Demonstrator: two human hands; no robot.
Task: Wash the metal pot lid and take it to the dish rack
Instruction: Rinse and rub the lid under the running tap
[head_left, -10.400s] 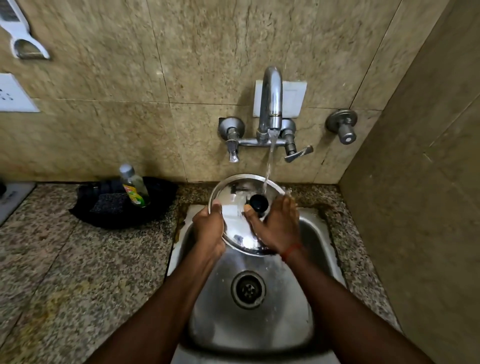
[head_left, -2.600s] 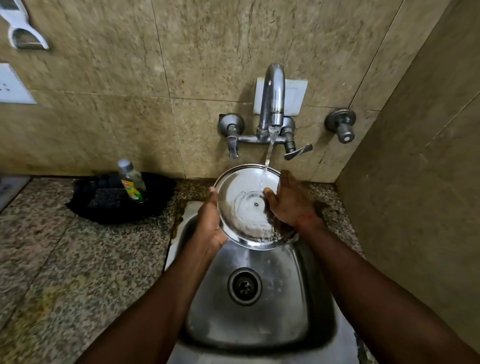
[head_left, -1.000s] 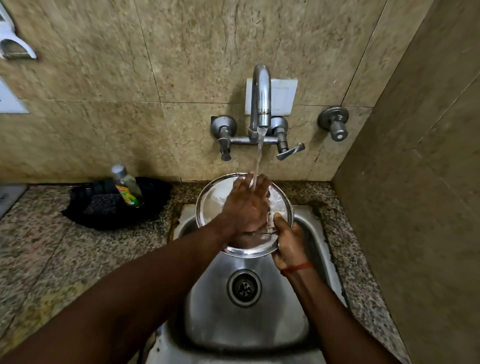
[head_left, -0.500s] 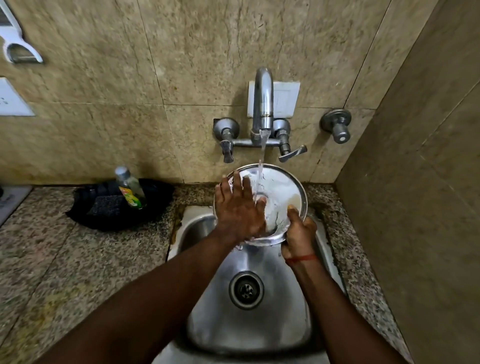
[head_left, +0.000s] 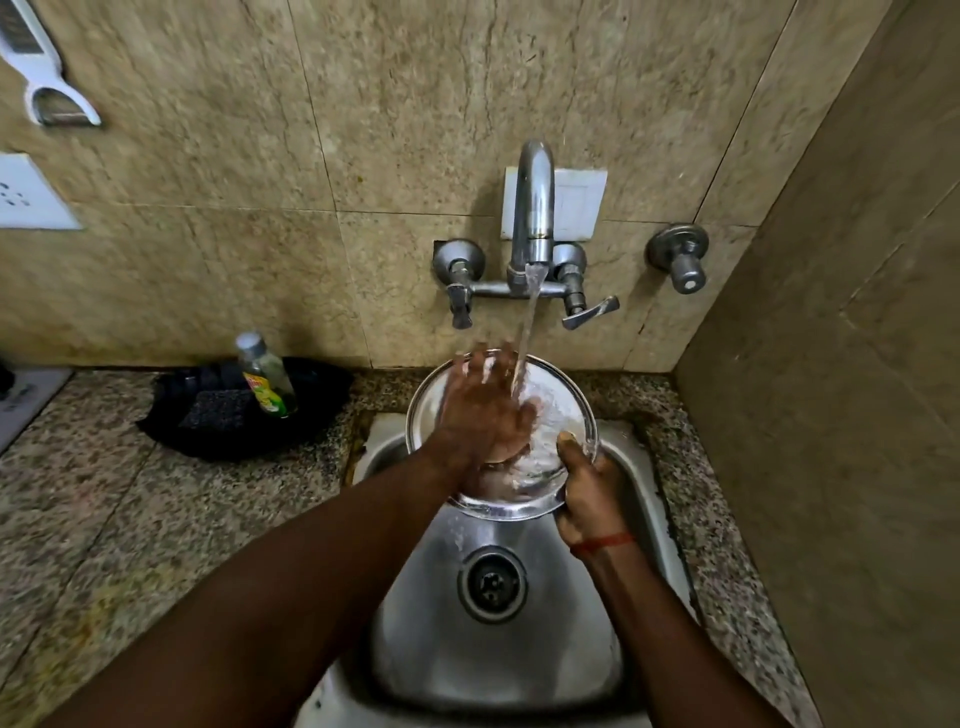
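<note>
Head camera looks down at a steel sink set in a speckled stone counter. The metal pot lid is held above the basin at its twelve o'clock end, tilted with its hollow face toward the camera, directly under the tap. A stream of water falls from the spout and strikes the lid near its centre, spreading over the metal. The right hand grips the lid's rim at about five o'clock, thumb pressed on the inner face and the other fingers hidden behind the lid; a red thread circles that wrist. The left hand lies flat on the lid's inner face, fingers straight and spread toward twelve o'clock, holding nothing; the fingertips are blurred. The drain sits at six o'clock from the lid. At nine o'clock from the lid, on the counter against the wall, a small bottle with a yellow label leans on a black cloth, with a dark scrub pad just beside it. A separate wall valve sits at three o'clock from the tap.
</note>
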